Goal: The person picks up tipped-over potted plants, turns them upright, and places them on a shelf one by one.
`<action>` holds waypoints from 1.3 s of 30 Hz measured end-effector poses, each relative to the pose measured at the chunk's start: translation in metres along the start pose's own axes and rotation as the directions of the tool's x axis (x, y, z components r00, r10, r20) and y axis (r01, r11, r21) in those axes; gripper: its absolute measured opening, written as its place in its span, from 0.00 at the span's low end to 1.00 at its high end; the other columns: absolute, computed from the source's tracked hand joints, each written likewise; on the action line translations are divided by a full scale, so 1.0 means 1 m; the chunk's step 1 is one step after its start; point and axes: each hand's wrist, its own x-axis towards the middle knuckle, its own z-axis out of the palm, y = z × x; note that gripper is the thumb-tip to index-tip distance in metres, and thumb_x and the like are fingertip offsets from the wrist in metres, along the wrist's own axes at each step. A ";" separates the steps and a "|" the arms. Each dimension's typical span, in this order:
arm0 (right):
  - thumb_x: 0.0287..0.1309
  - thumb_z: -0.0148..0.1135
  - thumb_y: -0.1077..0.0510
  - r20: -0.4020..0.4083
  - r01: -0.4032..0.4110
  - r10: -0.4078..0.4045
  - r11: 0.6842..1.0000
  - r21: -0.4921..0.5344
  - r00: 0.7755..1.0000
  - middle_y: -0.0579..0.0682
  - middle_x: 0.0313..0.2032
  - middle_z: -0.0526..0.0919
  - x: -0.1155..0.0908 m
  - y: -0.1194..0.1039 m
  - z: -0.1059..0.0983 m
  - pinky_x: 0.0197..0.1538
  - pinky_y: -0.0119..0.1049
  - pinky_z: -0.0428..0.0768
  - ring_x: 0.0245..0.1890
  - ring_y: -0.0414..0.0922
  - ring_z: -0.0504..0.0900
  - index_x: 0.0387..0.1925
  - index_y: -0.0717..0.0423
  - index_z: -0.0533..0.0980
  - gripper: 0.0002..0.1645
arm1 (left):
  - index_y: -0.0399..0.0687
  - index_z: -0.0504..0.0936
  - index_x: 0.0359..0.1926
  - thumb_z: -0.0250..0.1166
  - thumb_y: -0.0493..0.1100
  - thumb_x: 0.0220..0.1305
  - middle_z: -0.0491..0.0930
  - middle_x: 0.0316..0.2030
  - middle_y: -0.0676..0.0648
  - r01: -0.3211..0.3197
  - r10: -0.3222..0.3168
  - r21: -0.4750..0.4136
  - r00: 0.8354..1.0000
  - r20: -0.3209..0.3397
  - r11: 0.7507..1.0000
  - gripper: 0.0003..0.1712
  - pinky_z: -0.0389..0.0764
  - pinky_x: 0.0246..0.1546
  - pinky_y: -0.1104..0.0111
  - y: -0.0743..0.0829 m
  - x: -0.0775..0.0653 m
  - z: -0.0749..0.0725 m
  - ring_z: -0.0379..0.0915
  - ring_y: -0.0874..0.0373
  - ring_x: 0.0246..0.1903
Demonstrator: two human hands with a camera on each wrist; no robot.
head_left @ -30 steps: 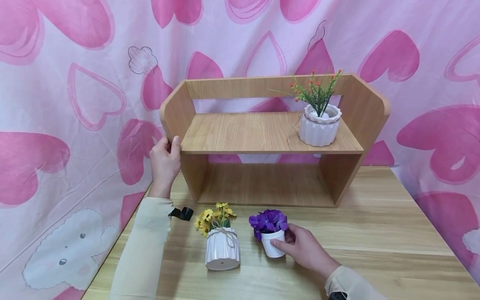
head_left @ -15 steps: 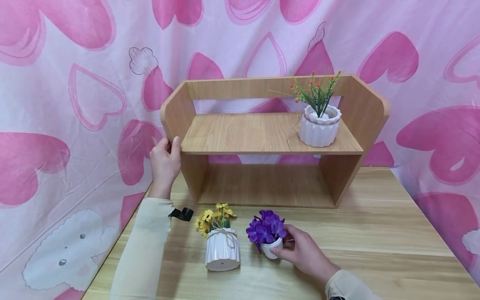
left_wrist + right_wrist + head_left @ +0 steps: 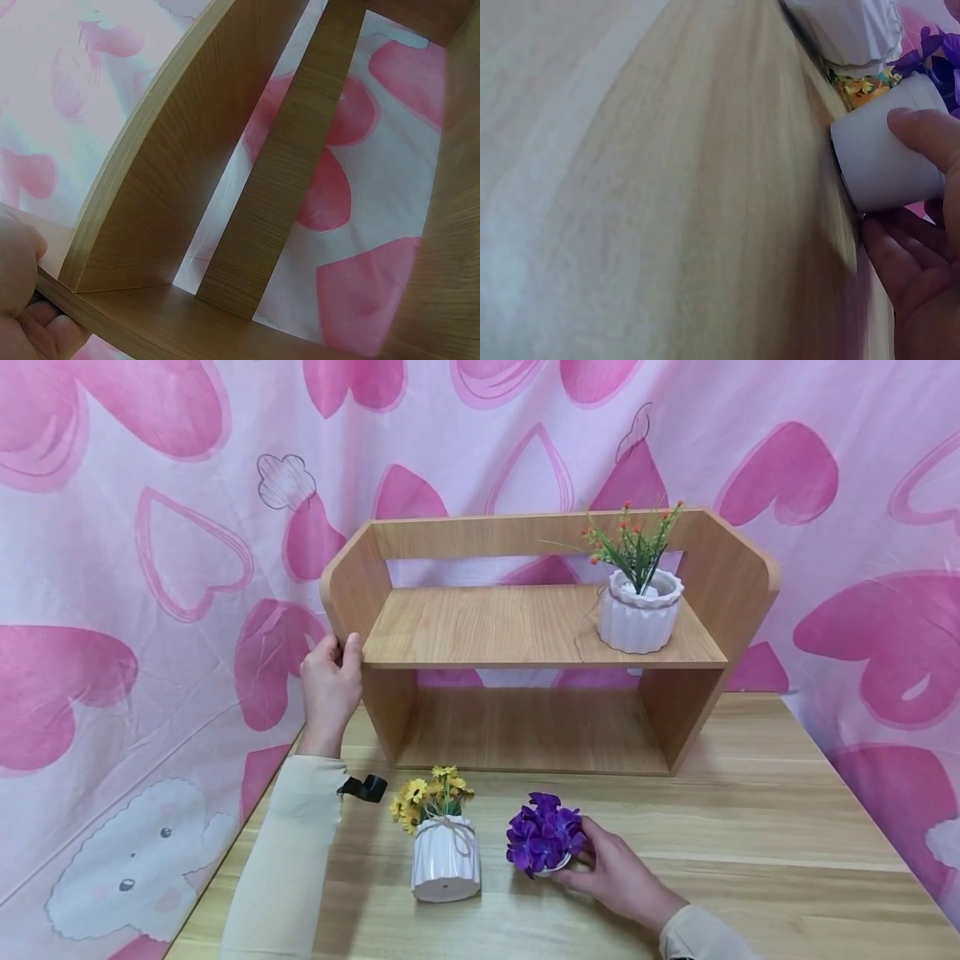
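Observation:
My left hand (image 3: 330, 693) grips the left side panel of a two-tier wooden shelf (image 3: 480, 624), thumb at the front edge; its fingers (image 3: 66, 335) curl round the wood in the left wrist view. Lower right, my right hand (image 3: 618, 872) holds a small white pot of purple flowers (image 3: 545, 837) between thumb and fingers. From the head view the blooms face up and hide most of the pot. The white pot (image 3: 889, 150) has its base at the tabletop in the right wrist view. A white pot of yellow flowers (image 3: 446, 858) lies on its side to the left.
A white fluted pot with orange-red flowers (image 3: 640, 614) stands at the right of the upper shelf board. By the left sleeve is a small black curled strip (image 3: 365, 788). The wooden table (image 3: 787, 827) meets a pink heart-patterned cloth (image 3: 187, 460) behind and at the sides.
My right hand has tipped the pot of purple flowers so the blooms now face up towards the head view, and shifted it slightly. The left hand and shelf have stayed still.

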 end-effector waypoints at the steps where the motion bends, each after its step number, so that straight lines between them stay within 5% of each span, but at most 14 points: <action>1: 0.59 0.81 0.54 0.004 0.001 -0.001 1.000 -0.001 1.000 0.71 0.66 0.80 0.000 0.001 0.000 0.64 0.45 0.82 0.64 0.65 0.83 0.69 0.69 0.69 0.45 | 0.31 0.84 0.38 0.61 0.43 0.79 0.84 0.30 0.33 0.001 -0.001 0.003 1.000 0.001 1.000 0.18 0.67 0.30 0.78 0.000 0.000 0.000 0.74 0.53 0.31; 8: 0.58 0.81 0.48 0.014 -0.018 0.019 0.998 -0.064 1.000 0.66 0.65 0.82 0.000 0.000 -0.001 0.66 0.42 0.82 0.62 0.59 0.86 0.73 0.65 0.66 0.50 | 0.31 0.84 0.36 0.62 0.43 0.79 0.83 0.28 0.34 -0.012 0.012 -0.005 1.000 -0.011 1.000 0.18 0.65 0.29 0.78 0.000 0.000 0.000 0.71 0.59 0.28; 16: 0.54 0.81 0.36 -0.050 -0.029 0.018 0.971 -0.236 0.999 0.55 0.66 0.84 -0.003 -0.003 -0.005 0.71 0.61 0.75 0.66 0.58 0.83 0.74 0.60 0.70 0.55 | 0.31 0.83 0.34 0.62 0.43 0.79 0.81 0.27 0.34 -0.021 0.021 -0.005 1.000 -0.014 1.000 0.18 0.65 0.29 0.77 0.000 0.000 0.000 0.70 0.55 0.29; 39: 0.58 0.80 0.39 -0.071 -0.021 0.010 0.987 -0.157 0.997 0.58 0.64 0.84 -0.007 0.000 -0.004 0.68 0.47 0.82 0.62 0.57 0.86 0.74 0.62 0.70 0.52 | 0.32 0.84 0.37 0.60 0.44 0.80 0.85 0.32 0.32 0.005 -0.005 -0.008 1.000 0.000 1.000 0.18 0.67 0.31 0.82 0.002 0.000 0.000 0.78 0.47 0.35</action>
